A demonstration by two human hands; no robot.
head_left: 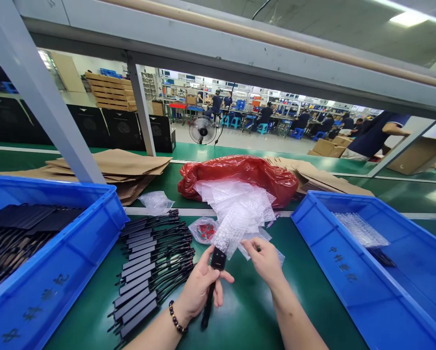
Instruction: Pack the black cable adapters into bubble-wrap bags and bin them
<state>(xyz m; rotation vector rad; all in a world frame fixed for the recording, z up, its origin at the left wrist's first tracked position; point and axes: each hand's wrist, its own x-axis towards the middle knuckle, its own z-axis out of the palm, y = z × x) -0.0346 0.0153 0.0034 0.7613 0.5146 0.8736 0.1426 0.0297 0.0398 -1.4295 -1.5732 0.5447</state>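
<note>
Over green matting, a black part (218, 258) is gripped in the closed left hand (200, 288), its top entering a bubble bag (235, 221) pinched by the right hand (264, 260).

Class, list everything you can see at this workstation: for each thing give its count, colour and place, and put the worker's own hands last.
blue bins: two, blue, one at each side of the green bench.
black parts: many, black, rowed beside the left bin; more inside it.
bubble-wrap bags: a pile, clear, bench centre.
red bag: one, red, behind the pile.
cardboard sheets: two stacks, brown, far side.
fan: one, dark, on the floor beyond.
left hand: beaded bracelet, grips one black part.
right hand: pinches a clear bag.
</note>
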